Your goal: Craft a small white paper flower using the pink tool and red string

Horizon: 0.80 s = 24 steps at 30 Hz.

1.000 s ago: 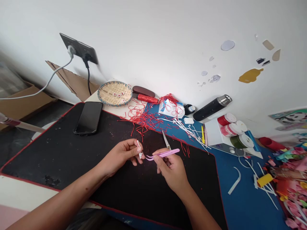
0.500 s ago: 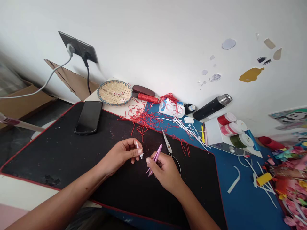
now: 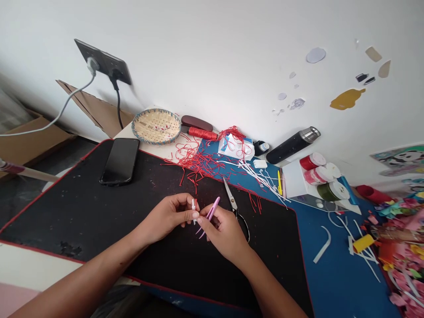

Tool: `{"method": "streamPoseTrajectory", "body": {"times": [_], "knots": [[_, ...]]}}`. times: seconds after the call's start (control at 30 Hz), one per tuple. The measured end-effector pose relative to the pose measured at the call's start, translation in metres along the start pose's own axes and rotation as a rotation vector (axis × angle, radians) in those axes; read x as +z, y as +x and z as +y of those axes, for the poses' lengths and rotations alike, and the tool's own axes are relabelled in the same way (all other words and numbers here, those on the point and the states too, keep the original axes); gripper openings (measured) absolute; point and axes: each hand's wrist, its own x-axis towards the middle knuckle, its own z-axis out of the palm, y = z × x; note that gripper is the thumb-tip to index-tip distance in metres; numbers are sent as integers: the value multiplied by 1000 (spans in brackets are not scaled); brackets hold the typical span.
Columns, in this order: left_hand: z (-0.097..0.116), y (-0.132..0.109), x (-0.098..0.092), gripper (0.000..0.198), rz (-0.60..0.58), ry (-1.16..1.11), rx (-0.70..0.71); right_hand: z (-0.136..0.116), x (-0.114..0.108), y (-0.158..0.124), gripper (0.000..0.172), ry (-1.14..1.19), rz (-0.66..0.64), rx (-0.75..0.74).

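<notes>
Left hand (image 3: 167, 216) pinches a small white-and-red piece (image 3: 193, 204) above the black mat (image 3: 82, 207); the right hand (image 3: 223, 230), thumb meeting the left's, grips pink tweezers (image 3: 213, 207), tips slightly parted. Scissors (image 3: 232, 201) lie just beyond, then red cord snippets (image 3: 198, 165) and a white packet (image 3: 243, 151), any print too small to read.

The tweezers (image 3: 213, 209) are pink, the held piece (image 3: 193, 204) white and red, the mat (image 3: 76, 207) black with red edging, the basket (image 3: 145, 126) woven tan, blue-rimmed.
</notes>
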Motion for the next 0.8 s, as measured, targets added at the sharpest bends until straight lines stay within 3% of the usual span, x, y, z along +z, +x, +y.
{"method": "streamPoseTrajectory", "body": {"times": [0.17,0.5,0.8], "knots": [[0,0,0,35,7,7,-10,-5,2,1,9,-94,51,-59],[-4,1,4,39,80,-88,3,1,12,0,13,144,175,-26],[-2,1,-2,38,162,-90,68,8,11,0,14,247,159,17]]}}
